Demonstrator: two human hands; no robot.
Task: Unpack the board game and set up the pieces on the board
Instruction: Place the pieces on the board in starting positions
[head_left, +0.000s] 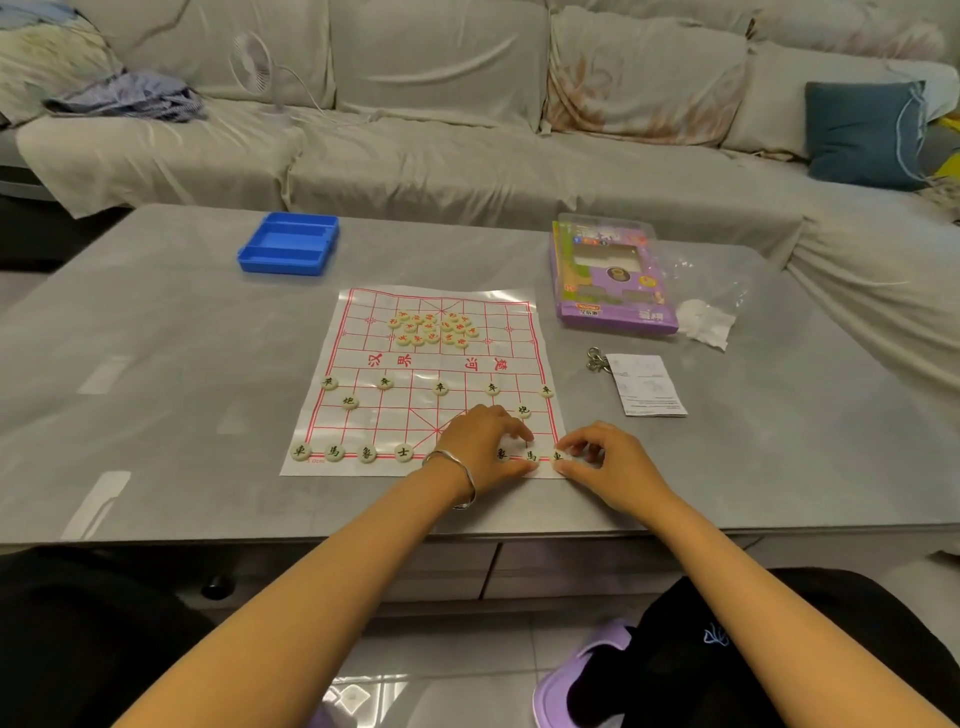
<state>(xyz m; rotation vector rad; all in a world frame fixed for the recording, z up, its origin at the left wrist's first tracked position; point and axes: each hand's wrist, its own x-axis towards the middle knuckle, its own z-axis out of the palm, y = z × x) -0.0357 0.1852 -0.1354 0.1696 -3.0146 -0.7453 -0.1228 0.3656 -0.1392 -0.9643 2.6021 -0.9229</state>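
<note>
A thin plastic Chinese chess board (363, 338) with red lines lies flat on the grey table. Black-lettered round pieces stand on its near half, such as the one at the near left corner (301, 451). A heap of red-lettered pieces (431, 328) sits on the far half. My left hand (480, 441) rests over the near back row, fingers curled around a piece next to the elephant piece (502, 454). My right hand (605, 462) pinches the chariot piece (558, 456) at the near right corner.
A blue plastic tray (289, 243) stands at the table's far left. The purple game box (610, 275), a clear plastic bag (706, 312), a metal ring puzzle (597, 359) and a leaflet (647, 384) lie right of the board. A covered sofa (467, 130) runs behind.
</note>
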